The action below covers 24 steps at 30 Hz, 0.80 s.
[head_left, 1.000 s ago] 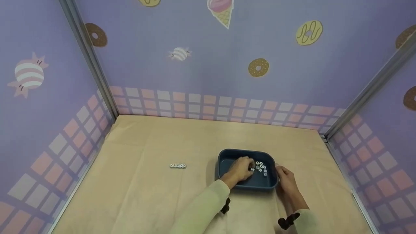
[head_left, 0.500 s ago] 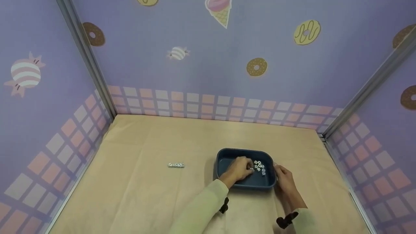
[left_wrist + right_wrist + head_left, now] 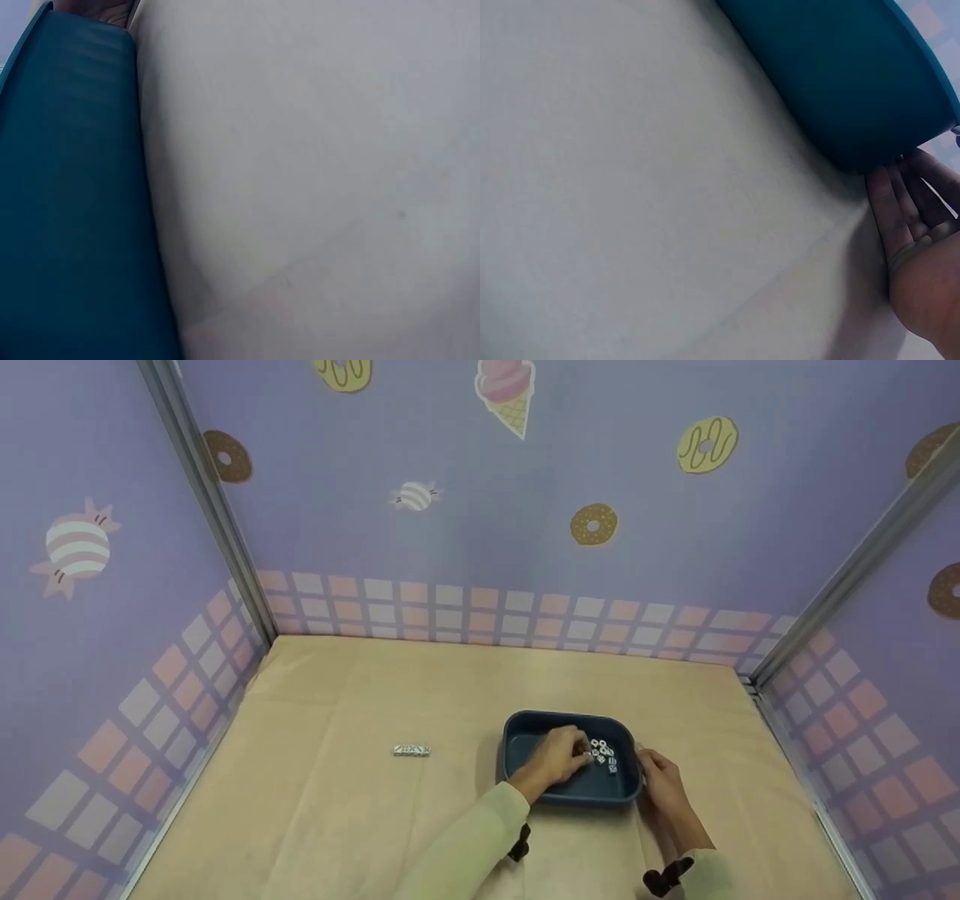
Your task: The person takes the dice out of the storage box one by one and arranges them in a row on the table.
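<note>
For clean handling, the left hand (image 3: 556, 753) should best work with fingertips low beside the small white cube dice (image 3: 601, 752), which lie at 3 o'clock inside the dark-blue rectangular plastic-looking tray (image 3: 585, 800), with the tray held steady. Its fingers curl downward; whether they pinch a die cannot be told. The right hand (image 3: 663, 780) touches the tray's 3 o'clock wall, fingers extended.
</note>
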Tool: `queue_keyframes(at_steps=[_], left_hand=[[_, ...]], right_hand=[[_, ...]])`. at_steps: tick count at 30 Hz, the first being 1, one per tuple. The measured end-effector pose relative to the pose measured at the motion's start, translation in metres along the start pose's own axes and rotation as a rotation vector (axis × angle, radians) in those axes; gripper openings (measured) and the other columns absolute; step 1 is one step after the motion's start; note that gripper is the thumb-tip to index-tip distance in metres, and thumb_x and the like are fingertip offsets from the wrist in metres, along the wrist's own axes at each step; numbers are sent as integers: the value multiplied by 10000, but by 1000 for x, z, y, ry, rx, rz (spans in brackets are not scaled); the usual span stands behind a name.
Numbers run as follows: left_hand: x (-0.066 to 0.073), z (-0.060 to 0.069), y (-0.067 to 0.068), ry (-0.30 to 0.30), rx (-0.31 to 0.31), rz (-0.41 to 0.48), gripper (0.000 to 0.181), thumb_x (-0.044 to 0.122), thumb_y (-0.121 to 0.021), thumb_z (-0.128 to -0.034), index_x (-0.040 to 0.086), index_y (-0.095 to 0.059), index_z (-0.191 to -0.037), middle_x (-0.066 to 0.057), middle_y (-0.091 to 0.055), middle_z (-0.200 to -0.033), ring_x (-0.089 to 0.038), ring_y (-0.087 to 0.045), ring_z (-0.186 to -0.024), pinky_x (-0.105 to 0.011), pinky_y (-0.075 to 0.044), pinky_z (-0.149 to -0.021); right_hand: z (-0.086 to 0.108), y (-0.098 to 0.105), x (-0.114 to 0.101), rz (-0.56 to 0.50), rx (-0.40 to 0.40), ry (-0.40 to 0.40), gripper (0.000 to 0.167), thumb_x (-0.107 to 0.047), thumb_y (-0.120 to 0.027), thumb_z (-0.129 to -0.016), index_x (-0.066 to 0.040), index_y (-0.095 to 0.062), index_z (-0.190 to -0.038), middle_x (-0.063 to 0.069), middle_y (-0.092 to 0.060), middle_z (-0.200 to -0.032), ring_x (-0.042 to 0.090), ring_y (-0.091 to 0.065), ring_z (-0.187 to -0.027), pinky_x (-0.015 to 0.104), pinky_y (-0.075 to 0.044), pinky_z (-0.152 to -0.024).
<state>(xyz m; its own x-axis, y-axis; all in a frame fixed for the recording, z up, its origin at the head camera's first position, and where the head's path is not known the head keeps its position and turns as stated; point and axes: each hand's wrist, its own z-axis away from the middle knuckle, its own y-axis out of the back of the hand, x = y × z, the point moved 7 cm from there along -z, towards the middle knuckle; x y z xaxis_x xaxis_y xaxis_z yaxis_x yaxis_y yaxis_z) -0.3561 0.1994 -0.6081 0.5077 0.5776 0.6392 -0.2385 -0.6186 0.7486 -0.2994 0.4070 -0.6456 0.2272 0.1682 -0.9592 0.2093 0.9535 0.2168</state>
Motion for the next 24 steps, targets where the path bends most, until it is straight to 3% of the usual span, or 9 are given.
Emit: queue_keyframes(at_steps=[5,9,13,18,21,24], left_hand=[[9,-1,13,-69,90,50,140,229,-780,-995,145,-785,-1107,58,-684,-1029,-47,-640,-920,-186,-534,-811],[24,4,30,-140,141,143,140,200,-760,-1010,103,-765,-1111,25,-689,-1057,-71,-665,-945,-172,-543,-829],[49,19,56,-235,120,209,124,185,-736,-1027,85,-724,-1099,19,-664,-1046,-48,-646,-909,-168,-553,-809],[78,48,95,-386,61,193,133,206,-733,-1030,108,-704,-1115,23,-677,-1046,-12,-636,-890,-159,-559,-795],[76,67,121,-410,60,211,160,224,-738,-1028,110,-737,-1142,21,-699,-1064,-3,-647,-915,-178,-573,-814],[57,86,148,-358,73,248,156,233,-746,-1022,127,-765,-1135,27,-697,-1066,-18,-655,-936,-234,-595,-834]], right_hand=[[-2,-4,-4,6,-8,4,541,-435,-483,-1135,35,-620,-1367,220,-544,-1475,338,-431,-1446,513,-226,-1279],[-1,-7,-1,6,-20,-1,574,-459,-492,-1128,36,-612,-1393,218,-533,-1514,350,-418,-1478,520,-223,-1280],[0,-9,2,18,-31,-11,592,-466,-484,-1128,33,-596,-1427,226,-529,-1522,354,-414,-1481,517,-228,-1279],[3,-3,4,44,-11,-8,588,-458,-461,-1136,35,-589,-1432,229,-535,-1511,344,-419,-1475,505,-234,-1279],[5,0,4,50,-6,10,595,-449,-455,-1140,50,-577,-1441,247,-519,-1528,364,-382,-1513,506,-217,-1287],[5,0,5,47,-23,17,622,-466,-455,-1137,47,-549,-1475,249,-489,-1560,374,-344,-1540,497,-205,-1292]])
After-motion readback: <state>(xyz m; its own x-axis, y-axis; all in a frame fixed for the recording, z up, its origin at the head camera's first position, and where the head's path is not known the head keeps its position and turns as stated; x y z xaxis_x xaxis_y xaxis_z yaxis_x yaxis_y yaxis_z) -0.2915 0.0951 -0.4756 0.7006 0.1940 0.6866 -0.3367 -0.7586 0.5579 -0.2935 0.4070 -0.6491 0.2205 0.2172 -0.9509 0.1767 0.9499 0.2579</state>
